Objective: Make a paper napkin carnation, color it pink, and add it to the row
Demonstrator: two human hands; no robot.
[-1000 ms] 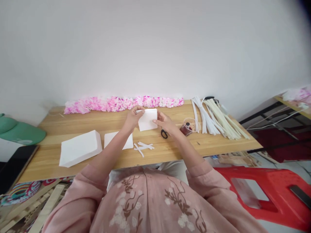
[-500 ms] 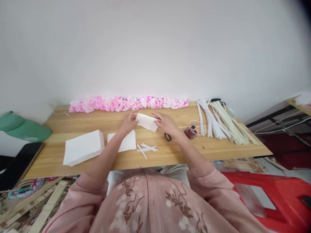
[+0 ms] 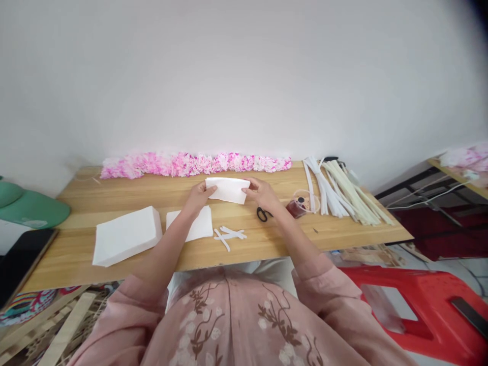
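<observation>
And it's levelled out: the white sheet (image 3: 227, 191), slanting a moment ago, now runs nearly straight above the tabletop (image 3: 232, 216), the left hand (image 3: 200, 196) pinching one end, the right hand (image 3: 261, 194) the other. That looks a steadier hold for working it, though from here I can't swear it's folded.
</observation>
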